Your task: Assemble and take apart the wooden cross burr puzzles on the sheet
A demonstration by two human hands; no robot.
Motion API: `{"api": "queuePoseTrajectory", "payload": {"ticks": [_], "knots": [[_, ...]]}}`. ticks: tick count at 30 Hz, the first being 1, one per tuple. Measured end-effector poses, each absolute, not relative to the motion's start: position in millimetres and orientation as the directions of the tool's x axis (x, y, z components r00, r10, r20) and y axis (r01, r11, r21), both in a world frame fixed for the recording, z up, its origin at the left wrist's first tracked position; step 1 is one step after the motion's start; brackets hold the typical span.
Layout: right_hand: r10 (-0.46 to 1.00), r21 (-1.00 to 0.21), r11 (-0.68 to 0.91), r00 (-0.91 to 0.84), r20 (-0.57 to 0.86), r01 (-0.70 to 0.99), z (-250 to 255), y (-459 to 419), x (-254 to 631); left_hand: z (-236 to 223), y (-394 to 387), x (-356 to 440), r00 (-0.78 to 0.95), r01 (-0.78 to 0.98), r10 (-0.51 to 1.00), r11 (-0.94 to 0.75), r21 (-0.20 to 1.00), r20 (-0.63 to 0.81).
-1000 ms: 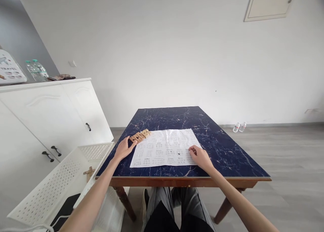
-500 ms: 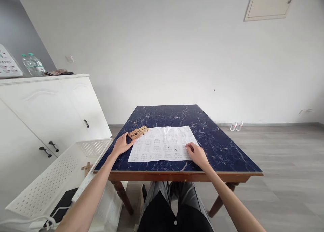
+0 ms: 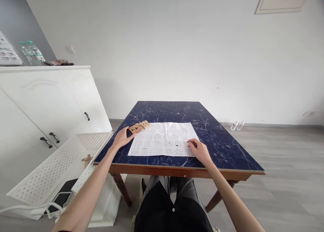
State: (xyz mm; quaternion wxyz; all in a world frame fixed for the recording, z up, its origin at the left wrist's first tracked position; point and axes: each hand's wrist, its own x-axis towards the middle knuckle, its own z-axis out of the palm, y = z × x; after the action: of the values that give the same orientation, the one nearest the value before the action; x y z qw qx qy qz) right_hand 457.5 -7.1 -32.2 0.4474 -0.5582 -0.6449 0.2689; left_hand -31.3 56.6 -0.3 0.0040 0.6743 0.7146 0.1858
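Observation:
A row of notched wooden blocks [image 3: 138, 127] lies slantwise at the upper left corner of a printed paper sheet [image 3: 162, 140]. My left hand [image 3: 123, 137] grips the near end of this row, thumb on one side and fingers on the other. The sheet lies flat on a dark blue marbled table [image 3: 172, 112]; small grey figures cover it, with a few black marks near its lower half. Over the sheet's right edge rests my right hand [image 3: 199, 150], its fingers curled in, with nothing visible in them.
Left of the table stands a white perforated basket [image 3: 48, 168] with a wooden cross-shaped piece [image 3: 87, 160] and a white cable [image 3: 32, 207]. Behind it is a white cabinet [image 3: 50, 100] bearing bottles [image 3: 32, 53]. More bottles [image 3: 237, 125] stand on the floor by the wall.
The view has shifted slightly, so the table sits higher in the picture. Both hands keep nearly the same places on the blocks and the sheet.

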Motion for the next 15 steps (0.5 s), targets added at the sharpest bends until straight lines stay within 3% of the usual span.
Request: {"api": "queuePoseTrajectory", "payload": {"ticks": [15], "knots": [[0.963, -0.883, 0.23, 0.038, 0.269, 0.409, -35.0, -7.4, 460.7, 2.5, 52.7, -28.7, -0.083, 0.956, 0.965, 0.007, 0.292, 0.249]]}}
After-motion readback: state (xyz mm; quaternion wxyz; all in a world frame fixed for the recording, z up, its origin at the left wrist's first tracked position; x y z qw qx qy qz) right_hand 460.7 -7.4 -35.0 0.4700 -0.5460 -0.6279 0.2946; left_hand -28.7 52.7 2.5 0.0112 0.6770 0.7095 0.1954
